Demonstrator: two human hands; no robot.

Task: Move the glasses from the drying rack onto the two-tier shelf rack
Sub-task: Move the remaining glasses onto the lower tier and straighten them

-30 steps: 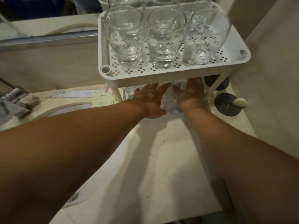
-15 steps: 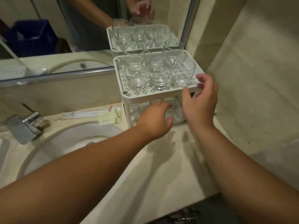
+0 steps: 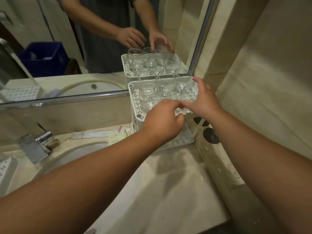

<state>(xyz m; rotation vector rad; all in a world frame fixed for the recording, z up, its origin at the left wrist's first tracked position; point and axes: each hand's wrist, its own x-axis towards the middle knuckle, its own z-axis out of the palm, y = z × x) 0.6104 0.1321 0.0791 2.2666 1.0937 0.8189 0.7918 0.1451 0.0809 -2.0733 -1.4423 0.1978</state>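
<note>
Fingers (image 3: 170,105) of the left hand (image 3: 162,123) are curled loosely at the front edge of the two-tier shelf rack (image 3: 135,98), the thumb just meeting the thumb of the right hand (image 3: 203,100); whether they pinch anything cannot be told. The right hand's fingers are spread wide around the front right glass (image 3: 187,92) on the top tier, but actual contact with it is not clear.

From the head view, the glasses (image 3: 149,97) stand upright on the perforated top tier, mouths up, long axes vertical, packed in rows close beside one another. The lower tier is mostly hidden behind the left hand. The rack sits on the counter (image 3: 168,183), in the corner where the mirror (image 3: 67,48) meets the side wall (image 3: 261,81), its right edge close to that wall. Open counter lies in front of the rack; the sink basin (image 3: 70,156) and faucet (image 3: 38,141) lie to the left. A white perforated tray (image 3: 6,169) shows at the far left edge.
</note>
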